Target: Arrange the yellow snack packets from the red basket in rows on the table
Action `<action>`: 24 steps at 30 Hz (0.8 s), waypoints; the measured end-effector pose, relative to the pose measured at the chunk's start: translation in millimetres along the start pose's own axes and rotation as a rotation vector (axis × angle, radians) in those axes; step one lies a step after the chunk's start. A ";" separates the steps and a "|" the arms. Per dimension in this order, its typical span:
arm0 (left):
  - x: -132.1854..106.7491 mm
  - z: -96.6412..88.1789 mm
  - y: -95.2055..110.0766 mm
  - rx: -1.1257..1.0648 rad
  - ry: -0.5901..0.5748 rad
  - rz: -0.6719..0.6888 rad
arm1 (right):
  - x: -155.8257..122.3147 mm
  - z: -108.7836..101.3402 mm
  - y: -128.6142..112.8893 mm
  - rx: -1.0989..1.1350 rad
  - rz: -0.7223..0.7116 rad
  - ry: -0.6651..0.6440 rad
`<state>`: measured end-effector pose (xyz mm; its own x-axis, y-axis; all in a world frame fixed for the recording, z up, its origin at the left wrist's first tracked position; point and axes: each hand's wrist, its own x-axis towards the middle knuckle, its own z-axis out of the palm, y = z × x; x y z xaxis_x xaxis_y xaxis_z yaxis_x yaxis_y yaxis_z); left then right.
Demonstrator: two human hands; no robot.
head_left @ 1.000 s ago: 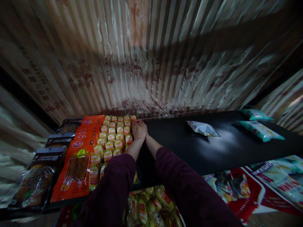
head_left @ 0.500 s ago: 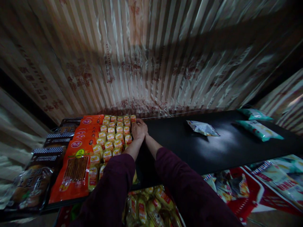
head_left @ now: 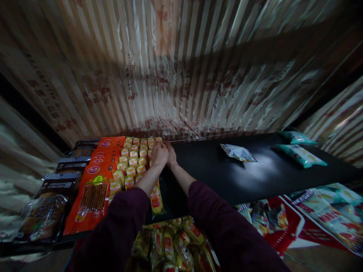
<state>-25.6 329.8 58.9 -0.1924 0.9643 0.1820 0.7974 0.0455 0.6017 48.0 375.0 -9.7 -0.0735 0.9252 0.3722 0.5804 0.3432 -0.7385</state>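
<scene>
Small yellow wrapped snack packets [head_left: 133, 161] stand in tight columns on a black shelf [head_left: 195, 166]. At the right edge of these columns, my left hand [head_left: 159, 154] is closed over the top of the last packets, its fingers curled down and partly hidden. My right hand [head_left: 171, 155] lies against it on the right, fingers stretched toward the back and flat along the side of the column. One longer yellow packet [head_left: 156, 200] lies at the shelf's front edge, below my left forearm.
Orange snack bags [head_left: 93, 189] and dark brown bags [head_left: 53, 196] stand left of the packets. A silver-white bag [head_left: 238, 152] and green bags [head_left: 302, 155] lie to the right. Below are loose yellow packets [head_left: 170, 245] and a red basket [head_left: 296, 226]. Striped sheeting [head_left: 181, 75] hangs behind.
My left hand has shifted slightly left over the last packets, and my hands overlap less. The front yellow packet has come into fuller view. The whole view has turned slightly.
</scene>
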 end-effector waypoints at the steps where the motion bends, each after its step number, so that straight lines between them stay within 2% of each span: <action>1: -2.7 -13.4 -6.6 0.017 0.045 -0.037 | -3.9 -0.2 -7.8 0.004 0.034 0.004; 4: -11.0 -53.6 -35.6 0.151 0.086 -0.001 | -16.5 -2.1 -30.1 0.037 0.039 -0.036; 7: -16.1 -82.7 -72.0 0.245 0.057 -0.148 | -29.3 -4.9 -43.8 0.081 0.042 -0.066; 9: -16.9 -92.3 -94.5 0.268 0.021 -0.211 | -36.3 -4.6 -47.6 0.114 0.069 -0.080; 12: -16.4 -95.2 -116.6 0.276 -0.025 -0.250 | -42.2 0.4 -48.9 0.141 0.091 -0.093; 15: -16.1 -91.5 -121.7 0.296 -0.045 -0.209 | -42.7 7.7 -48.2 0.152 0.098 -0.110; 19: -14.1 -88.3 -115.4 0.299 -0.102 -0.183 | -40.7 13.4 -45.1 0.187 0.103 -0.105; 24: -8.7 -101.4 -119.4 0.210 -0.093 -0.232 | -40.6 9.1 -41.2 0.247 0.128 -0.074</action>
<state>-177.1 289.4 64.3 -0.3375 0.9411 -0.0191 0.8406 0.3105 0.4438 19.7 324.8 0.5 -0.0770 0.9697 0.2317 0.3739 0.2435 -0.8949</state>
